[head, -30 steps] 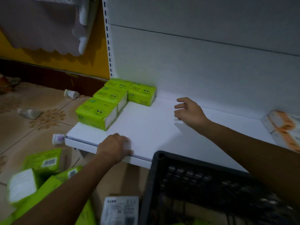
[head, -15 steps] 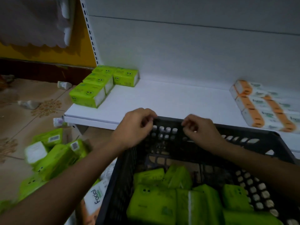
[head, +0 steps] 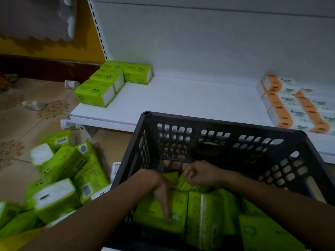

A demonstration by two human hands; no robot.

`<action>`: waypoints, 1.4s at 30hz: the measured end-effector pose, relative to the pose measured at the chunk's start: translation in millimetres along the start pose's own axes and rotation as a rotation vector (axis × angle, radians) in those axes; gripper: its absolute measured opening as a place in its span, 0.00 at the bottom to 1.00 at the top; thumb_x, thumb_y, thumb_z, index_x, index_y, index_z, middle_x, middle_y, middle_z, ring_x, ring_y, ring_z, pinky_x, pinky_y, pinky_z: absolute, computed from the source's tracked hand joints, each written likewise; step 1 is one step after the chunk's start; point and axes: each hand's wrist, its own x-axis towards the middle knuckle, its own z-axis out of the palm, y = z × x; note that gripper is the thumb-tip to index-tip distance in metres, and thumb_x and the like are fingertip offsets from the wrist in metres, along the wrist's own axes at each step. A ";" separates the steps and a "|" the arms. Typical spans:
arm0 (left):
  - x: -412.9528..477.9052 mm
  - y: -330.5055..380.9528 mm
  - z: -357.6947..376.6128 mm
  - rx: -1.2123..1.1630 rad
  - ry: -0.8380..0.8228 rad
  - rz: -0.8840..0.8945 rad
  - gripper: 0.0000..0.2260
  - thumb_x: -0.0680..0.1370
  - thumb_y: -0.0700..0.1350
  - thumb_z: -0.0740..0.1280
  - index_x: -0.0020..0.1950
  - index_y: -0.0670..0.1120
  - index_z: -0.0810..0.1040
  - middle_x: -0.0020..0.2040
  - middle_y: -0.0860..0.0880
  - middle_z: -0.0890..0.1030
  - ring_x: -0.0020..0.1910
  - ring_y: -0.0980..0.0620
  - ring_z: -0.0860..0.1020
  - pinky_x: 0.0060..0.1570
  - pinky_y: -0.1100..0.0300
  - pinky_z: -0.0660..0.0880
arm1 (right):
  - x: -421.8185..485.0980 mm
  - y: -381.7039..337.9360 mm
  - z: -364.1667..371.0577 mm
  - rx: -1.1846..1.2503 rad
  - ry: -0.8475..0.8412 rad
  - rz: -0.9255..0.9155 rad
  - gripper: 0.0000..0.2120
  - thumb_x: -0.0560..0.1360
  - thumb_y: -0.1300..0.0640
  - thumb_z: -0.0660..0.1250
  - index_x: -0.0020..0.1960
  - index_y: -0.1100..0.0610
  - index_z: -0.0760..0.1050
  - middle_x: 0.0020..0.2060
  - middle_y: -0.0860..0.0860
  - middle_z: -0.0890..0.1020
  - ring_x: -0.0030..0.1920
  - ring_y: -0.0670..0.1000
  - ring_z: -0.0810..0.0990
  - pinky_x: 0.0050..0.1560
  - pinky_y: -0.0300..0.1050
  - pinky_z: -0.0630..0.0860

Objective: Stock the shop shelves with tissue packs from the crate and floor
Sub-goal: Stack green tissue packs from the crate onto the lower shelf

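Observation:
A black plastic crate [head: 219, 123] stands in front of the white shelf [head: 181, 100] and holds several green tissue packs. My left hand [head: 162, 195] reaches into it, fingers wrapped down over the near face of one green pack [head: 152, 220]. Just right of it, my right hand [head: 199, 175] is curled and pinches the top of another green pack [head: 184, 185] deeper in the crate. Several green packs [head: 108, 82] stand in an L at the shelf's left end.
Many loose green packs [head: 59, 171] lie heaped on the tiled floor left of the crate. Orange-and-white tissue packs [head: 293, 104] fill the shelf's right end. Small white items [head: 33, 105] lie on the floor by the yellow wall.
Both hands have left the crate's far rim and dropped inside onto the green packs. The view has tilted down toward the crate.

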 end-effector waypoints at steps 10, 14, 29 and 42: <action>-30.3 -13.0 -17.8 -0.419 0.119 0.149 0.35 0.64 0.59 0.74 0.66 0.47 0.72 0.61 0.53 0.77 0.56 0.51 0.77 0.57 0.59 0.73 | -1.6 -4.4 -15.8 0.300 0.173 -0.055 0.10 0.73 0.65 0.67 0.40 0.50 0.77 0.38 0.51 0.82 0.38 0.45 0.79 0.40 0.37 0.76; -72.6 -36.9 -48.5 -0.963 0.214 0.313 0.26 0.62 0.54 0.72 0.57 0.46 0.79 0.55 0.45 0.82 0.48 0.50 0.82 0.51 0.60 0.79 | -15.5 -44.5 -47.4 0.580 0.461 -0.232 0.12 0.77 0.65 0.63 0.39 0.52 0.79 0.34 0.46 0.82 0.36 0.40 0.79 0.40 0.33 0.75; -98.2 -78.1 -64.4 -1.987 1.542 0.395 0.26 0.73 0.44 0.71 0.63 0.48 0.57 0.59 0.45 0.74 0.54 0.44 0.78 0.40 0.50 0.79 | -0.9 -170.8 -45.5 0.774 0.581 -0.325 0.21 0.78 0.54 0.62 0.68 0.40 0.62 0.50 0.45 0.75 0.47 0.48 0.80 0.39 0.47 0.82; -82.0 -110.6 -60.9 -1.990 1.318 0.662 0.25 0.75 0.37 0.68 0.66 0.55 0.64 0.58 0.44 0.77 0.50 0.46 0.79 0.49 0.51 0.79 | 62.1 -177.3 -59.6 0.461 0.762 -0.279 0.34 0.69 0.57 0.74 0.72 0.50 0.64 0.59 0.53 0.76 0.59 0.54 0.77 0.58 0.46 0.74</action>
